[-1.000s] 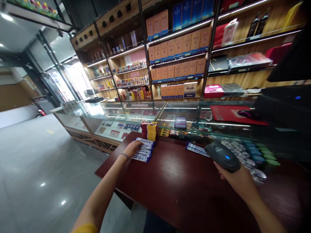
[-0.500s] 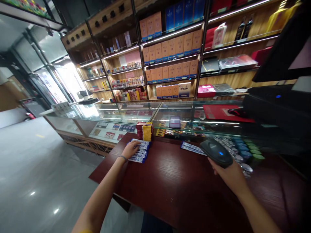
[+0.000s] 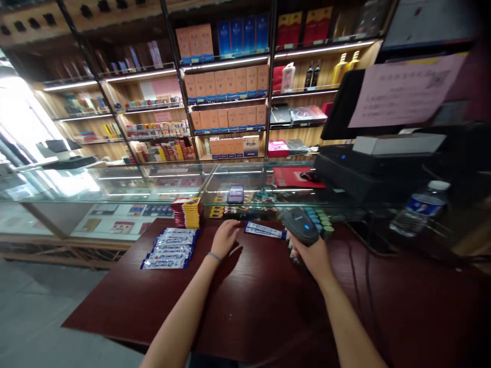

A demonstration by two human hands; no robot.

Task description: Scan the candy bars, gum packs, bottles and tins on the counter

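The right hand [image 3: 312,254] is clamped round a scanner [image 3: 300,226]; apart from it, the loosely spread left hand [image 3: 227,238] is just beside a few sachets [image 3: 264,230] on the counter [image 3: 245,312]. Farther left lies a sachet pile [image 3: 171,249], with red-and-yellow packs [image 3: 191,212] stacked behind.

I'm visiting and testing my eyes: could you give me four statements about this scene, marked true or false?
1. The right hand holds a dark-grey plastic handheld scanner. True.
2. A stack of red and yellow flat packs stands beyond the larger group of blue-and-white flat packets. True.
3. The left hand holds one packet. False: the left hand holds none.
4. The clear plastic blue-labelled bottle is left of the scanner. False: the bottle is right of it.
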